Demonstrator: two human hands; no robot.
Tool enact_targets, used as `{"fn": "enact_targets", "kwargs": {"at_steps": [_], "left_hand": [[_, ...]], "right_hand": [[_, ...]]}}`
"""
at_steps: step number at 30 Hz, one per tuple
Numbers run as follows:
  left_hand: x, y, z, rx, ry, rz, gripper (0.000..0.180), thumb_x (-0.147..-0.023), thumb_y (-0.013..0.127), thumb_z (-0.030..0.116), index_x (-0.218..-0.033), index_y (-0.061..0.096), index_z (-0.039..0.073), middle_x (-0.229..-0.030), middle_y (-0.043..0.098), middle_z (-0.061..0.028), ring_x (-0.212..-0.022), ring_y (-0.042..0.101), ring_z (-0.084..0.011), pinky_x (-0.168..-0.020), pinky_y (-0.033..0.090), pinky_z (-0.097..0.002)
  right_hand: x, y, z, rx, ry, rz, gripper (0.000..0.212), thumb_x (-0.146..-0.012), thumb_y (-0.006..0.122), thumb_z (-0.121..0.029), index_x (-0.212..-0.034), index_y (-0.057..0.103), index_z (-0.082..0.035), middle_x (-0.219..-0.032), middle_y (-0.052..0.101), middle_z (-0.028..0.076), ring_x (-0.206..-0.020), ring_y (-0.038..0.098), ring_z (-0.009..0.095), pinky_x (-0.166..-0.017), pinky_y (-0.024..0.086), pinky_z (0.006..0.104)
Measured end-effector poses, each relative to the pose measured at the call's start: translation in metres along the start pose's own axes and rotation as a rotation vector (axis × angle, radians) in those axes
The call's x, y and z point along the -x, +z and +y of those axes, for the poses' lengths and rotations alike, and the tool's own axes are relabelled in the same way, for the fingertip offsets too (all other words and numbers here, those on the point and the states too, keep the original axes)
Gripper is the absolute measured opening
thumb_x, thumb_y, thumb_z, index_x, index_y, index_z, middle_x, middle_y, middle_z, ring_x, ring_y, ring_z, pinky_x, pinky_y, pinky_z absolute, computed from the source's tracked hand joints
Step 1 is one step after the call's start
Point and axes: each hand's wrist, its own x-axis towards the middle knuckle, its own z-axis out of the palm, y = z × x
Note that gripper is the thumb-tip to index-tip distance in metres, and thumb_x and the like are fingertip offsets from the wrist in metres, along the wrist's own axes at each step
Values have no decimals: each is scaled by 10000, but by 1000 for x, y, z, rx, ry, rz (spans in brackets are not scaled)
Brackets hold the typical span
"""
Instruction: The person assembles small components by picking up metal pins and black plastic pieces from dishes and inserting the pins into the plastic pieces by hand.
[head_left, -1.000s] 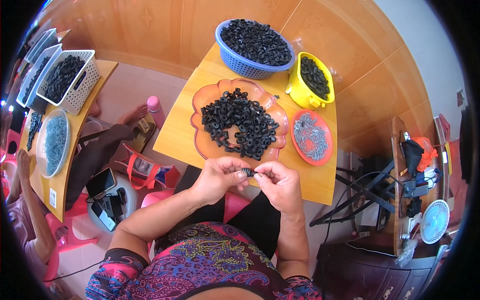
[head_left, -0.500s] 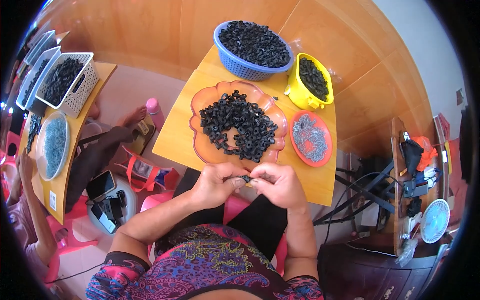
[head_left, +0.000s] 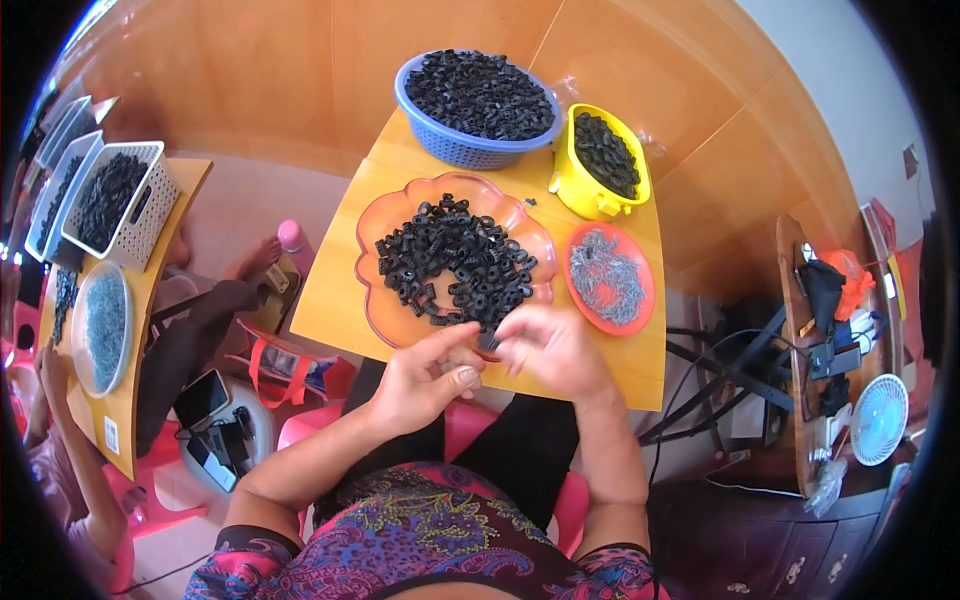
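Note:
Both my hands are at the near edge of an orange scalloped tray (head_left: 374, 300) that holds a heap of small black plastic parts (head_left: 455, 255). My left hand (head_left: 428, 378) has its index finger stretched out and its thumb apart, with nothing visible between them. My right hand (head_left: 558, 352) is curled and smeared by motion just right of it. A dark piece (head_left: 489, 342) shows beside the right fingertips; whether they grip it I cannot make out. Right of the tray lies a red-orange plate (head_left: 648, 305) with thin silvery metal pieces (head_left: 606, 278).
Behind the tray stand a blue basket (head_left: 470, 150) and a yellow tub (head_left: 575, 180), both full of black parts. At left, another person's arm (head_left: 75, 430) rests by a second table (head_left: 150, 300) with baskets. A small fan (head_left: 880, 420) stands at far right.
My hands have come apart from the small dark part they were pinching together. The left fingers have loosened, and the right hand has lifted slightly. The whole view has shifted a little.

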Motion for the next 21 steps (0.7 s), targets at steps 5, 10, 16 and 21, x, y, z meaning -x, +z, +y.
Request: {"fn": "enact_targets", "kwargs": {"at_steps": [5,10,16,21], "left_hand": [[-2,-6,-1,81,100,16,412,-913,577,51,-1299,453,-21,-1018,635,-124,-851,633,-167,-738,544,-294],[-4,-11,10,-48,77,92,312,-894,611,42,-1187,538,-39,-965,628,-58,-854,591,-102,-732,502,-235],[-11,-36,29,-225,187,288,234,-885,613,20,-1102,581,-60,-903,631,-53,-817,588,-99,-712,495,-234],[-33,-47,48,-668,250,361,157,-837,634,9,-983,631,-48,-837,629,-84,-749,593,-133,-667,481,-253]], "right_hand": [[-71,-136,-17,-216,-247,605,65,-832,577,11,-892,582,35,-754,614,79,-671,609,151,-628,517,263],[-91,-186,-3,-126,36,769,172,-879,594,-91,-971,596,54,-786,634,98,-673,621,149,-612,529,253],[-14,-94,49,738,-68,380,149,-825,627,-106,-921,645,6,-697,642,95,-620,621,180,-556,467,308],[23,-48,81,973,68,382,160,-789,656,-137,-872,604,-11,-832,605,212,-780,596,395,-676,477,447]]}}
